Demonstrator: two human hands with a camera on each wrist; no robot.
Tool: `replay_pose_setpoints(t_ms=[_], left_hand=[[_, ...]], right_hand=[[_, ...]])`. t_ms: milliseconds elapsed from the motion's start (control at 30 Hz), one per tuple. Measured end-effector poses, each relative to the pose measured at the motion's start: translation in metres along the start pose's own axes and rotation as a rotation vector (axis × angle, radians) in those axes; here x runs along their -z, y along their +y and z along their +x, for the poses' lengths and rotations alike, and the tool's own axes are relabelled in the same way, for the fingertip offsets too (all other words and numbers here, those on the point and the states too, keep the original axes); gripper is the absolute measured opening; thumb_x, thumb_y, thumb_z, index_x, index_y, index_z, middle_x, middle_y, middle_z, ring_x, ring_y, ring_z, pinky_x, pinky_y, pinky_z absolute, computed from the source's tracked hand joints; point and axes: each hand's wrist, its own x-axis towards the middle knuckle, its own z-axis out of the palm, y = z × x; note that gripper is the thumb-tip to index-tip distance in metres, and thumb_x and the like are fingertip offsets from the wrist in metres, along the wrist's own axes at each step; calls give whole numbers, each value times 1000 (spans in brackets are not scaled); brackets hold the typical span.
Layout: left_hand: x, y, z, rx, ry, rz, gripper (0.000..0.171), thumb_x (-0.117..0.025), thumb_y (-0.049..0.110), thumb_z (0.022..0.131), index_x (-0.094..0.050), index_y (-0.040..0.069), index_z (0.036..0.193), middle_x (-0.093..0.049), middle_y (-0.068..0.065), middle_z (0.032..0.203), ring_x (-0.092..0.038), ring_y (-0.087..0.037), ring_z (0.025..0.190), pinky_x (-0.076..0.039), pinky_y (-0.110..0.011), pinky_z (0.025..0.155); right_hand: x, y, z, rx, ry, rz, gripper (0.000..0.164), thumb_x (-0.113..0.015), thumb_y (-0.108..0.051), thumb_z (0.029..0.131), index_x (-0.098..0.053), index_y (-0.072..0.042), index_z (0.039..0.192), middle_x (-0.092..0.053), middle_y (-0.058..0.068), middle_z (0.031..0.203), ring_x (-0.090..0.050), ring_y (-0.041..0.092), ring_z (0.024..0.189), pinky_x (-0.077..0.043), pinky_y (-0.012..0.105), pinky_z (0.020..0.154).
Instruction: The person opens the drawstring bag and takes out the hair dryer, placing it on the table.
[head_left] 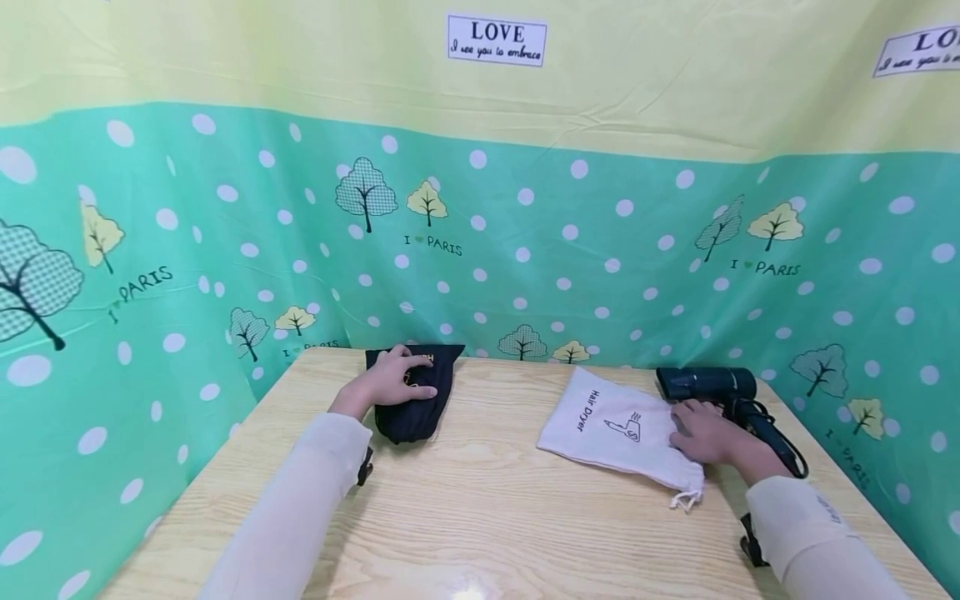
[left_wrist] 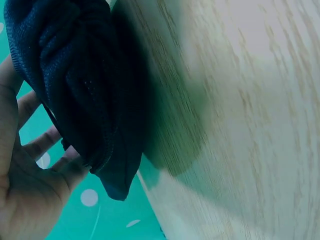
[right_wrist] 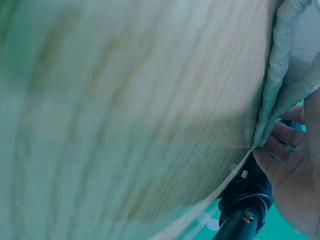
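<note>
Our left hand (head_left: 392,379) spread over black pouch (head_left: 408,422), far left on table (head_left: 480,500); right hand (head_left: 707,433), fingers loose, touches white bag (head_left: 600,425) beside hair dryer (head_left: 708,383). We'd best press lightly so neither bunches.

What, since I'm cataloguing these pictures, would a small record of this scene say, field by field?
Left hand: touching the dark pouch, whose print it partly covers
Right hand: touching the edge of the white bag
Hair dryer: dark, at the far right, beyond the right hand
White bag: lying flat, printed "Hair Dryer", drawstring at its near end
Surface: light wood-grain table
Backdrop: yellow and green printed cloth
</note>
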Motion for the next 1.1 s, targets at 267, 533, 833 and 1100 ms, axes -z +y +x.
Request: replay_pose_setpoints(t_ms=[267, 533, 833, 1100], left_hand=[[-4, 8, 6, -2, -9, 4, 69, -69, 57, 92, -56, 19, 148, -39, -24, 146, -37, -46, 127, -41, -61, 104], [-7, 22, 10, -12, -13, 6, 69, -70, 55, 92, -56, 18, 148, -43, -21, 138, -39, -40, 118, -44, -56, 100], [-10, 42, 10, 17, -60, 7, 73, -71, 55, 91, -50, 21, 153, -41, -18, 140, -37, -36, 118, -44, -51, 100], [-16, 49, 14, 3, -65, 20, 73, -71, 56, 91, -51, 22, 152, -41, -17, 140, -38, -36, 120, -43, -51, 101]], right_hand=[[3, -3, 1, 1, -8, 0, 59, -61, -29, 97, -50, 13, 137, -45, 39, 140, -39, 58, 128, -37, 70, 103], [2, 0, 1, 9, -8, -7, 59, -61, -30, 97, -51, 12, 137, -45, 39, 140, -40, 57, 127, -38, 70, 102], [3, 4, 1, -1, -16, -7, 59, -61, -30, 96, -51, 12, 136, -44, 40, 139, -40, 58, 127, -38, 70, 102], [2, 11, 0, -7, -9, -9, 60, -63, -30, 95, -51, 13, 135, -45, 40, 138, -40, 58, 125, -38, 70, 101]])
